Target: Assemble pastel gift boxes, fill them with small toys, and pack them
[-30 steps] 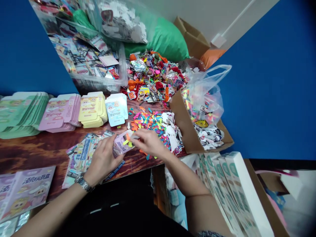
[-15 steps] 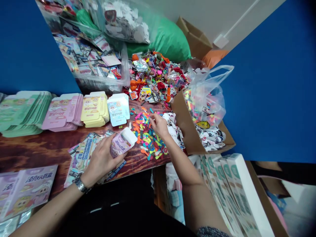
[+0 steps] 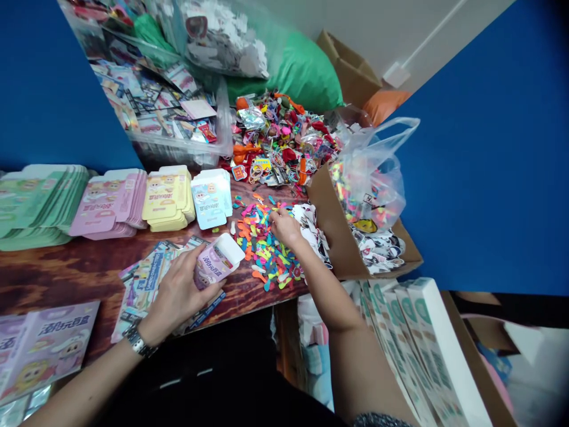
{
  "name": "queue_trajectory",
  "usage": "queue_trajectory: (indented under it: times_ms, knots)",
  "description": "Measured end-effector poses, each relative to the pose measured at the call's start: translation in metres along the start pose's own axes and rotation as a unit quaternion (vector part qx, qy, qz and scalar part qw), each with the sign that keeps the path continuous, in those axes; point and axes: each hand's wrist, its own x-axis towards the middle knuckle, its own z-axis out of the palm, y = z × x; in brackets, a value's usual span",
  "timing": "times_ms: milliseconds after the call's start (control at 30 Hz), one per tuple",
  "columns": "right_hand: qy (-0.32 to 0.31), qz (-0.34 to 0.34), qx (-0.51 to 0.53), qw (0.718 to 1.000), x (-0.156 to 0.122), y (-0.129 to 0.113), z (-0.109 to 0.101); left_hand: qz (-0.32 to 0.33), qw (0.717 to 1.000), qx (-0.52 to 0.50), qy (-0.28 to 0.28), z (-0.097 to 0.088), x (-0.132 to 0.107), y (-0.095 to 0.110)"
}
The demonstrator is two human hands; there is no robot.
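My left hand grips a small purple printed box with its white top flap standing up, held just above the wooden table. My right hand reaches over a spread of small bright foam shapes, fingers pinched down among them. What the fingertips hold is too small to make out. Under my left hand lies a fan of printed card packets. White-backed stickers lie just right of the foam shapes.
Flat box blanks stand in green, pink, yellow and blue stacks. Behind are a clear bin of cards and a toy heap. A cardboard box with a plastic bag sits right.
My right hand left the purple box and moved right and away, onto the foam shapes. The box's top flap now stands up. My left hand kept hold of the box.
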Motion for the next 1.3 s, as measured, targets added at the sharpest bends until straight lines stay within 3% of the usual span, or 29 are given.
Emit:
queue_trajectory:
  times_ms: [267, 500, 833, 1100, 1300]
  knots:
    - [0.007, 0.001, -0.005, 1.0, -0.012, 0.009, -0.001, 0.017, 1.0, 0.005, 0.006, -0.003, -0.006, -0.007]
    - [0.015, 0.025, 0.002, 1.0, -0.003, 0.012, 0.003, 0.014, 1.0, 0.005, 0.008, -0.002, -0.006, -0.006]
    - [0.011, 0.002, 0.044, 0.999, 0.003, 0.029, -0.008, 0.013, 1.0, -0.002, 0.022, -0.005, -0.007, -0.006]
    - [0.004, 0.011, -0.021, 1.0, 0.009, 0.02, -0.007, 0.029, 0.999, -0.006, 0.028, -0.006, -0.006, -0.004]
    - [-0.028, -0.029, -0.083, 0.996, 0.003, 0.017, -0.017, 0.021, 0.999, -0.001, 0.026, -0.004, -0.007, -0.006]
